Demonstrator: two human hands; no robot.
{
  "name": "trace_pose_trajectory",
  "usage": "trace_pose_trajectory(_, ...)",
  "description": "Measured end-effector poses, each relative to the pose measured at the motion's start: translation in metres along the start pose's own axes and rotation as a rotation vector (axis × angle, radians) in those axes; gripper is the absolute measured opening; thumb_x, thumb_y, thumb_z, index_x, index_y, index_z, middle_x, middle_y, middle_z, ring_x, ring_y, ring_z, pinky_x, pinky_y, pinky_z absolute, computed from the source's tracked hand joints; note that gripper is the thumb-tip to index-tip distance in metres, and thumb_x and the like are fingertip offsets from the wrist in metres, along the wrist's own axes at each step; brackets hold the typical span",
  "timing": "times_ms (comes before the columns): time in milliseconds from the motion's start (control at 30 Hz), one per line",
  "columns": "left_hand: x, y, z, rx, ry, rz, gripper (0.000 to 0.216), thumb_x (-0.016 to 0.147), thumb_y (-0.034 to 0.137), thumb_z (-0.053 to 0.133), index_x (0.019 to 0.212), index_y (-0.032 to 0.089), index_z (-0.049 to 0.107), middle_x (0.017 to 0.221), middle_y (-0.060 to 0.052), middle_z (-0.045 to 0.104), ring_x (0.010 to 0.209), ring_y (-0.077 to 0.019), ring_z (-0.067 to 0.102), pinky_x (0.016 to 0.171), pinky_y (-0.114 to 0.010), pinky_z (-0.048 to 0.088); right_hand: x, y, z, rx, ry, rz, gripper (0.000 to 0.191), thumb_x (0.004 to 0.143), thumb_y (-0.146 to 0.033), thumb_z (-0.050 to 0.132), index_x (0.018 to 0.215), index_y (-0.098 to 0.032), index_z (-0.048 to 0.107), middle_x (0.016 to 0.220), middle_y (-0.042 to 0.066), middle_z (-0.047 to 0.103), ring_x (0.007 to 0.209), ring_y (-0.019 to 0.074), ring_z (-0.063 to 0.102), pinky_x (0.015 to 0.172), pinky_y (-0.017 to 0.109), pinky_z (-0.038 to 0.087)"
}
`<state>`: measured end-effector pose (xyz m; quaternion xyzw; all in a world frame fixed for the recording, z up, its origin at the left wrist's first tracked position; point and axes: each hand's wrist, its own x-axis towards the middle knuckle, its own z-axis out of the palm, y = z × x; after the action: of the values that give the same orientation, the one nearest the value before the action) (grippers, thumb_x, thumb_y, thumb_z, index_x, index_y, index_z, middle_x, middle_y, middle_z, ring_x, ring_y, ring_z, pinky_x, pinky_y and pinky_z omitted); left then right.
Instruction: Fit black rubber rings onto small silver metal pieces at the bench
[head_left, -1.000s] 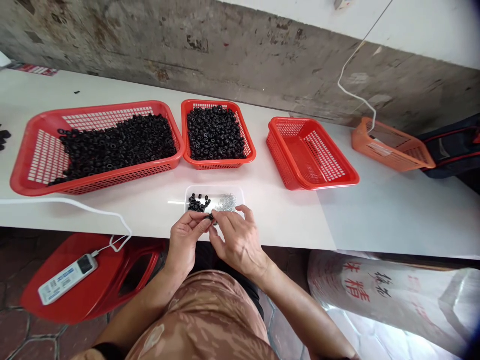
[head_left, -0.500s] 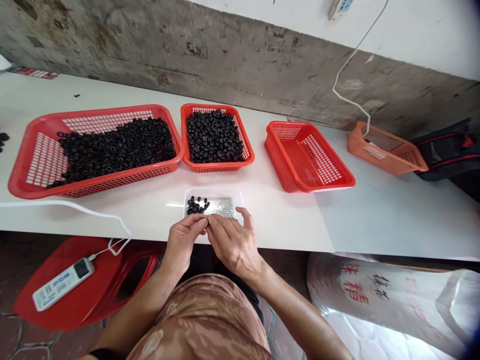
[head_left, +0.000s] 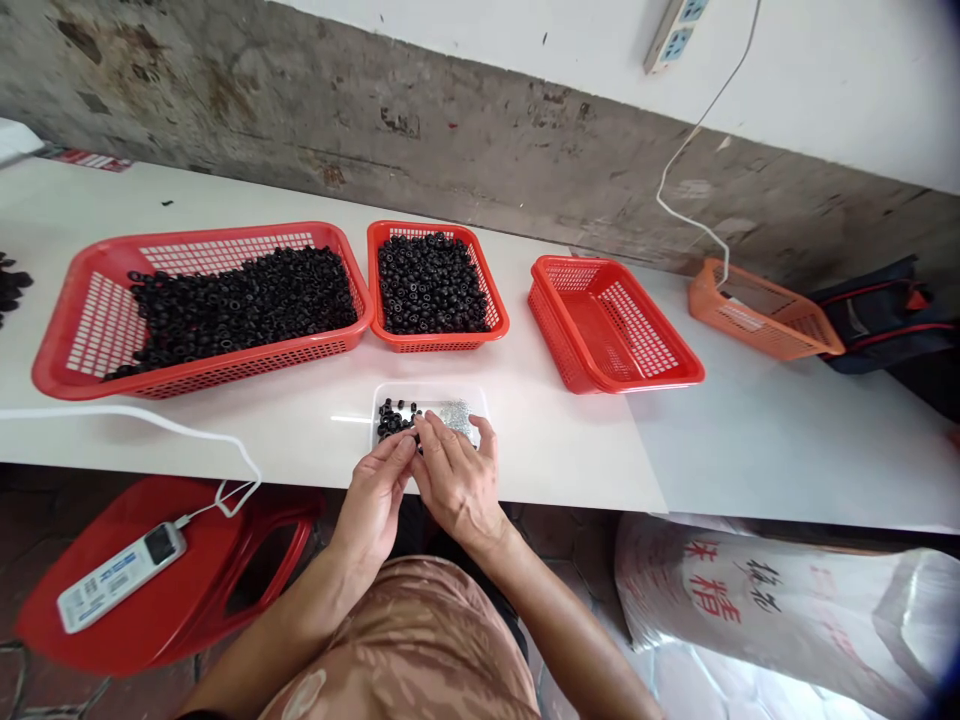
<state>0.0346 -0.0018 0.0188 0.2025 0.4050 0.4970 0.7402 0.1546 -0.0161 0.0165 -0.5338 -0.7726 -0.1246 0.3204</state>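
Where the two hands meet above a small white tray (head_left: 430, 400), the fingers bunch so closely that whatever lies between them is hidden. The left hand (head_left: 373, 500) is curled and narrow, its fingertips (head_left: 405, 447) pressed toward the right hand (head_left: 456, 490), which is also drawn in, with one finger reaching out over the tray's right side. Neither hand clearly shows a held object, so I cannot tell if either grips anything. The tray sits on the front edge of a white table (head_left: 570, 450), partly covered by the fingers. At its left lies a small heap of black rings (head_left: 395, 418), and at its right a patch of silvery bits (head_left: 456, 418), too small to make out singly.

Beyond the tray, a large red basket (head_left: 202, 385) and a smaller red basket (head_left: 439, 342) hold deep layers of similar black rings. A third red basket (head_left: 615, 325) stands to their right, then a tilted orange basket (head_left: 761, 310) with a white cable (head_left: 694, 180) running down into view behind it. A dark bag (head_left: 877, 315) is cut off by shadow. Below the table, a white power strip (head_left: 120, 578) rests on a red stool (head_left: 255, 510), and a sack with red characters (head_left: 712, 590) runs out of frame.
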Motion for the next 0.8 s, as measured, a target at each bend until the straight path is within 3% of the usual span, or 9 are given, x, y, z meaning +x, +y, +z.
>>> trace_pose_trajectory(233, -0.001, 0.003, -0.005, 0.164, -0.177, -0.036, 0.026, 0.078, 0.039, 0.08, 0.09, 0.016, 0.078, 0.072, -0.003, 0.07, 0.068, -0.0145, 0.062, 0.071, -0.026, 0.05, -0.001, 0.018, -0.011, 0.018, -0.024, -0.138, 0.033, 0.099, -0.025, 0.056, 0.13, -0.014, 0.06, 0.123, 0.016, 0.071, 0.096, 0.0232, 0.072, 0.111, 0.052, 0.032)
trace_pose_trajectory(400, 0.0, 0.002, -0.006, 0.246, -0.103, 0.112, 0.021, 0.076, 0.037, 0.079, 0.08, 0.016, 0.077, 0.076, -0.002, 0.072, 0.076, -0.0157, 0.063, 0.077, -0.025, 0.048, 0.003, 0.017, -0.015, 0.023, -0.055, -0.121, 0.031, 0.101, -0.029, 0.054, 0.128, -0.015, 0.061, 0.123, 0.014, 0.072, 0.095, 0.0212, 0.072, 0.113, 0.05, 0.03)
trace_pose_trajectory(533, -0.002, -0.002, -0.002, 0.214, -0.083, 0.137, 0.022, 0.076, 0.037, 0.079, 0.085, 0.018, 0.078, 0.081, -0.003, 0.074, 0.08, -0.0167, 0.063, 0.079, -0.025, 0.048, 0.009, 0.014, -0.015, 0.01, -0.076, -0.103, 0.034, 0.103, -0.032, 0.05, 0.128, -0.011, 0.06, 0.125, 0.016, 0.07, 0.095, 0.0226, 0.071, 0.111, 0.05, 0.03)
trace_pose_trajectory(800, -0.002, -0.007, -0.003, 0.228, -0.064, 0.182, 0.023, 0.077, 0.038, 0.08, 0.09, 0.019, 0.08, 0.085, -0.002, 0.075, 0.085, -0.0172, 0.063, 0.084, -0.025, 0.047, 0.012, 0.02, -0.016, -0.013, -0.036, -0.203, 0.028, 0.101, -0.027, 0.053, 0.117, -0.007, 0.064, 0.113, 0.017, 0.074, 0.087, 0.0227, 0.07, 0.108, 0.05, 0.034)
